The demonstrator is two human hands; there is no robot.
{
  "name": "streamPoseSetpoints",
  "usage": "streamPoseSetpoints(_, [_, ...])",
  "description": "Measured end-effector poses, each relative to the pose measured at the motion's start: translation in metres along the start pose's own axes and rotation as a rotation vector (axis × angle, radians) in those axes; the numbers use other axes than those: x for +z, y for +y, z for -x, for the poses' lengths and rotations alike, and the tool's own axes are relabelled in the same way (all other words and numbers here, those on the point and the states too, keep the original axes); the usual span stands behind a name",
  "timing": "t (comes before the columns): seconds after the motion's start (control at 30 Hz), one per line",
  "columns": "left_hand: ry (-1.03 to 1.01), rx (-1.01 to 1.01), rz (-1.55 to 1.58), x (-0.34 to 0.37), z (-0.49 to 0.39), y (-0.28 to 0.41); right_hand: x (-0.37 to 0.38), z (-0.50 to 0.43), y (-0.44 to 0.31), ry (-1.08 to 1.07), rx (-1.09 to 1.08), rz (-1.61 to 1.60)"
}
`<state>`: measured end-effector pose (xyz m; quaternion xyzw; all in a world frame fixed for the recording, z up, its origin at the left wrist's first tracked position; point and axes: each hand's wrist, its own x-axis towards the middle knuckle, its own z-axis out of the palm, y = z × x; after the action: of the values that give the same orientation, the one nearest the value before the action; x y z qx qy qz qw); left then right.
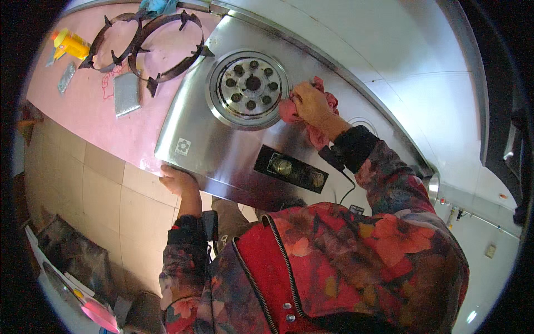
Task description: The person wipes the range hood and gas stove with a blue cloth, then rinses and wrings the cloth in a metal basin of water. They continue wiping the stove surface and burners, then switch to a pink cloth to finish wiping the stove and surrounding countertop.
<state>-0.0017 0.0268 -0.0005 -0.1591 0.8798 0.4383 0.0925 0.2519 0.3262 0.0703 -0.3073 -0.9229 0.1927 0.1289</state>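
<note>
A stainless steel gas stove (204, 146) lies before me, its left burner (252, 87) bare of any pan support. My right hand (311, 102) grips a crumpled red cloth (319, 135) against the steel, just right of that burner. Part of a second burner ring (363, 124) shows beyond my right wrist, mostly hidden by the sleeve. My left hand (179, 181) rests at the stove's front left corner, fingers on the counter edge. Whether it grips that edge is hard to see. Two control knobs (285, 168) sit on a black panel at the front.
On the pink counter (137, 142) left of the stove lie two black pan supports (167, 77), a yellow bottle (71, 45), a grey scouring pad (127, 94) and a smaller silvery pad (66, 78). A blue cloth (156, 6) sits at the back. A wall (375, 54) rises behind the stove.
</note>
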Motion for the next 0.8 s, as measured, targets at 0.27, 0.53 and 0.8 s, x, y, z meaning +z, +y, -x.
streamPoseSetpoints(0.27, [0.01, 0.065, -0.091, 0.0, -0.002, -0.004, 0.016, 0.017, -0.057, -0.077, -0.054, -0.151])
streamPoseSetpoints(0.53, [-0.021, 0.032, -0.01, 0.0, -0.001, -0.001, 0.05, 0.003, -0.105, -0.051, -0.291, 0.037])
streamPoseSetpoints(0.8, [-0.02, 0.017, -0.038, -0.001, 0.0, 0.001, 0.017, 0.008, -0.053, -0.078, -0.172, 0.24])
